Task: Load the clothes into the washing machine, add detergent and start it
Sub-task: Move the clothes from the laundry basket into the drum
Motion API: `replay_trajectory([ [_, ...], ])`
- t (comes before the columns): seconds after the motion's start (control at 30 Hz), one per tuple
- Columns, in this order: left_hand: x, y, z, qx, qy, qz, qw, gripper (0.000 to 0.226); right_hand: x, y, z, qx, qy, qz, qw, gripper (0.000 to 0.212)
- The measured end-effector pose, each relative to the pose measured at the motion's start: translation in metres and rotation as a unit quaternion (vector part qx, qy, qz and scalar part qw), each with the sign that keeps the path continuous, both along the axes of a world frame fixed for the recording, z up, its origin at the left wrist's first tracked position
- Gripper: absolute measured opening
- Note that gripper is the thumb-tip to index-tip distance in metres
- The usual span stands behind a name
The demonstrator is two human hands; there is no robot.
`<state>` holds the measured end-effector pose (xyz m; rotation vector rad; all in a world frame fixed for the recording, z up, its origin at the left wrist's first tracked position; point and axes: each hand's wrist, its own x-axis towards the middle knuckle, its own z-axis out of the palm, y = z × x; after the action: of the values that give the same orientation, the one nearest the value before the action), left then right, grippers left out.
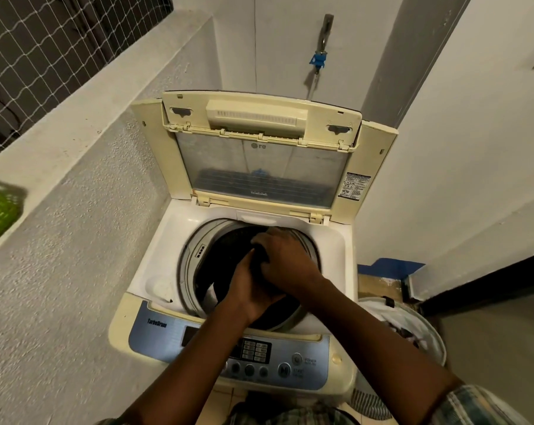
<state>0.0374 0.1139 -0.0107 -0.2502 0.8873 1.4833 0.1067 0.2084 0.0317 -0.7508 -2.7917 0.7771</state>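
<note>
1. Plaid sleeve sits closest to my view, at the bottom right edge. Both bare forearms reach up over the control panel.
2. Fingers of the right hand are curled round a dark garment. The left hand, partly under the right one, grips the same bunch from the near side.
3. I see the garment as black, crumpled cloth held over the mouth of the drum. Deeper inside I cannot tell cloth from shadow.
4. The grey drum rim rings both hands closely. The washing machine has its lid folded upright behind them.
5. On the left, a rough wall stands tight against the machine. On the right, a white laundry basket sits just beside it.
</note>
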Motion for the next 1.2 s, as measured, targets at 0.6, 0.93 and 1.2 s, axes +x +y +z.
replay_trajectory([
  [0.6,-0.018,-0.026,-0.034,-0.196,0.197,0.032,0.96,0.033,0.088,0.007,-0.059,-0.182,0.056,-0.121,0.974,0.037],
  [0.93,0.087,0.013,-0.009,-0.091,0.303,-0.119,0.941,0.018,0.222,0.009,-0.066,-0.204,0.158,-0.316,0.913,0.026],
  [1.2,0.215,0.066,-0.012,-0.054,0.332,-0.254,0.907,0.015,0.353,0.044,-0.08,-0.231,0.161,-0.359,0.89,0.023],
])
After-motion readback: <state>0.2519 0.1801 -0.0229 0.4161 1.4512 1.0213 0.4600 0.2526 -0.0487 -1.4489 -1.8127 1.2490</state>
